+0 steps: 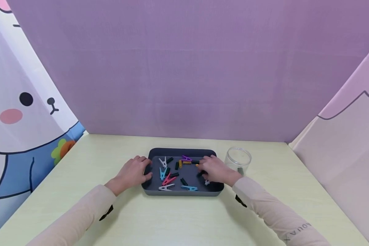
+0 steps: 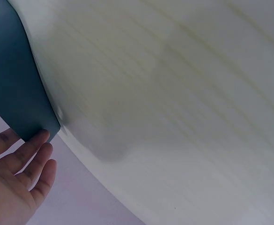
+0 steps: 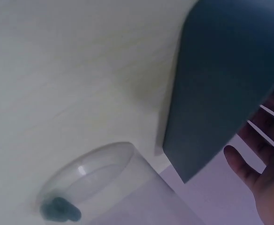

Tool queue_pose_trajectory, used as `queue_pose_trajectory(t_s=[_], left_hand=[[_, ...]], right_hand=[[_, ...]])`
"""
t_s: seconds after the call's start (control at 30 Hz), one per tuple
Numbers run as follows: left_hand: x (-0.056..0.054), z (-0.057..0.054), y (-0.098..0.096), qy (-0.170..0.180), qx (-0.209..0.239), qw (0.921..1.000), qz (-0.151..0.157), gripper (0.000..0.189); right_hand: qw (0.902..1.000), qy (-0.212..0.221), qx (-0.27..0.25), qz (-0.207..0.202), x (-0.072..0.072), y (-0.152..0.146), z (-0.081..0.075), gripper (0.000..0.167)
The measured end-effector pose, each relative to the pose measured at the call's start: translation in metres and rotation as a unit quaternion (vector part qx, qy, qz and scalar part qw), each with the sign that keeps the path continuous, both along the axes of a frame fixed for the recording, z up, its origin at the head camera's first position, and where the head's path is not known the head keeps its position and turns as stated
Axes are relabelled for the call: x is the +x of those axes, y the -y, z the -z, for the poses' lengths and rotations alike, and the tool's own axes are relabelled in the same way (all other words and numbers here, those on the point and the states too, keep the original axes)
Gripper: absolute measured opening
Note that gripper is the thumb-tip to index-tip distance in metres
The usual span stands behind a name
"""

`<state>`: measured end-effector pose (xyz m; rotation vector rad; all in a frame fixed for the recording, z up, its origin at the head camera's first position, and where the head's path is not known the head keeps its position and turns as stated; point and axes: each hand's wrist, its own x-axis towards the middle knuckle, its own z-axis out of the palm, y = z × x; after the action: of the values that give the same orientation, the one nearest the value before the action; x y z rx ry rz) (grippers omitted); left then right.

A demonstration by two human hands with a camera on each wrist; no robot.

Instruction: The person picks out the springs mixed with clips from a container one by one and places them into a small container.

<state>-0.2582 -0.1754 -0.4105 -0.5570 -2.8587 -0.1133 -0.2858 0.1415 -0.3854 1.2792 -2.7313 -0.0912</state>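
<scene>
A grey rectangular tray [image 1: 184,193] holds several small clothespins and short ridged pieces that look like coil springs. My left hand [image 1: 134,172] grips the tray's left side, and its fingertips [image 2: 42,136] touch the outer wall in the left wrist view. Over the tray's right side, my right hand [image 1: 214,169] reaches in with fingers bent down. A dark piece [image 1: 201,174] shows under its fingertips; I cannot tell whether they pinch it. Around lie a red clothespin [image 1: 168,179], a blue clothespin [image 1: 189,188], a purple clothespin [image 1: 186,158] and an orange spring-like piece [image 1: 187,163].
A clear round jar [image 1: 238,156] stands right of the tray, beside my right wrist. Inside it lies a dark green piece [image 3: 60,209]. The pale wooden table [image 1: 172,222] ends at a purple cloth backdrop [image 1: 184,85], with printed cloths at both sides.
</scene>
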Motion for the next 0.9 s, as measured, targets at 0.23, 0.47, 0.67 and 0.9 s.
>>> queue_pose_trajectory(t_s=[0.23,0.47,0.67,0.9], left_hand=[[0.0,0.001,0.0,0.0,0.001,1.0,0.001,0.042],[-0.001,0.0,-0.001,0.001,0.004,1.0,0.001,0.041],[-0.001,0.001,-0.002,0.005,0.005,1.0,0.001,0.041],[-0.001,0.001,-0.002,0.001,0.002,1.0,0.003,0.042]], right_hand=[[0.9999,-0.007,-0.003,0.011,0.0,-0.004,-0.012,0.015],[0.9992,-0.035,-0.013,0.01,-0.001,-0.013,-0.024,0.012],[0.9976,-0.056,-0.04,0.002,-0.001,-0.024,-0.035,0.012],[0.9954,-0.071,-0.064,0.012,0.0,-0.037,-0.048,0.012]])
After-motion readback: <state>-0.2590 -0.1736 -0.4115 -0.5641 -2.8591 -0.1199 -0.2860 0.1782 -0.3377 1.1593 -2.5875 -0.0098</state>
